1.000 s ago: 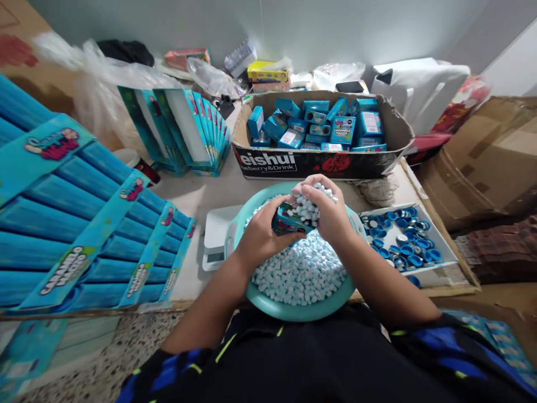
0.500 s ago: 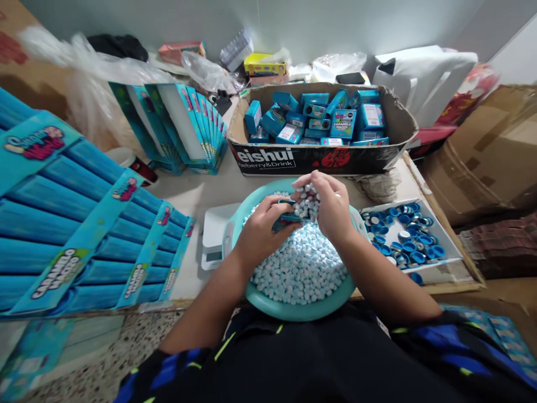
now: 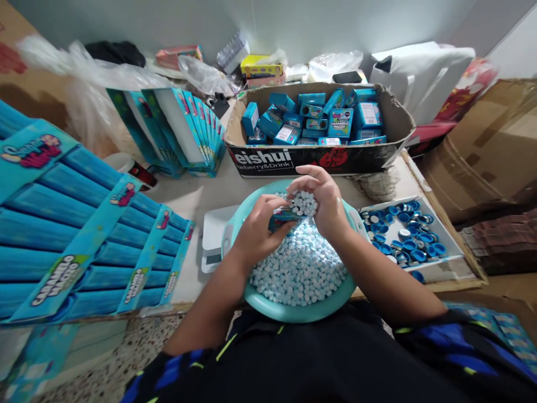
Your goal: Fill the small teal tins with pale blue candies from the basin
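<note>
My left hand (image 3: 262,226) grips a small blue candy box (image 3: 282,217) over the turquoise basin (image 3: 293,314). Cupped at the box's right end, my right hand (image 3: 329,207) holds a handful of white candies (image 3: 305,202) against it. Its index finger is raised and the others curl round the heap. Below both hands, loose white and pale-blue candies (image 3: 300,274) fill the basin. The opening of the small box is mostly hidden by candies and fingers.
Behind the basin stands a cardboard box (image 3: 310,161) of small blue boxes. Blue caps (image 3: 405,232) lie in a white tray on the right. A white scale (image 3: 213,235) shows beside the basin. Large blue display cartons (image 3: 84,224) stand left, folded ones (image 3: 184,129) behind them.
My right hand's fingers have opened a little and lifted, with the candies still held at the box. The small box stays in my left hand and looks slightly shifted leftward.
</note>
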The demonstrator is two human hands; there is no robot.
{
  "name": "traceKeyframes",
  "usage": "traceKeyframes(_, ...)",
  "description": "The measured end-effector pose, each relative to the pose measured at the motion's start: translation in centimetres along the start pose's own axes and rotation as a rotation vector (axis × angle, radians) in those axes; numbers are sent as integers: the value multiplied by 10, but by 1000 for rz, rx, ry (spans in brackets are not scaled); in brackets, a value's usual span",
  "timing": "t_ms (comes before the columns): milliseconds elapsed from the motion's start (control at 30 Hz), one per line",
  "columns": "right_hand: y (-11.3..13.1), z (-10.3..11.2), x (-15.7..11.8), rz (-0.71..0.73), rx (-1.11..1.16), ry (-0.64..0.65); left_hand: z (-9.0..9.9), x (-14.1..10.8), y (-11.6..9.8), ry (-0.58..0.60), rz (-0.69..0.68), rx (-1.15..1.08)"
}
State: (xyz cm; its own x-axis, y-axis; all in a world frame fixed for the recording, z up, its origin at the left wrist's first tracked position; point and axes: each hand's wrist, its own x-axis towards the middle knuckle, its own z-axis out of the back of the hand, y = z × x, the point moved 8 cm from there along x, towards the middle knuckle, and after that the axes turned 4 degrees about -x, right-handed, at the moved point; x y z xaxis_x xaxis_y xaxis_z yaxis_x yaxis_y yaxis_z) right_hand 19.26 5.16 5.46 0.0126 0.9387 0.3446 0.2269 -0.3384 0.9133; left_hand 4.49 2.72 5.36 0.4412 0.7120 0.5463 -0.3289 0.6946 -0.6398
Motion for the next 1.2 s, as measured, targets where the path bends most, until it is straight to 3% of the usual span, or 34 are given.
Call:
traceKeyframes(167, 1, -6, -3, 4, -67, 110, 9, 2, 0, -51, 32, -12)
traceKeyframes(367, -3, 1, -1, -19, -104, 44, 6, 2, 7, -23, 135, -22)
traceKeyframes(800, 14, -5, -8, 215, -292, 42, 2, 0, -4, 59, 114, -68)
traceKeyframes(1000, 13, -6, -10, 46, -220, 95, -1, -7, -3, 65, 78, -23)
traceKeyframes(1200, 9, 3, -7, -41, -89, 32, 4, -7, -6, 12, 15, 90)
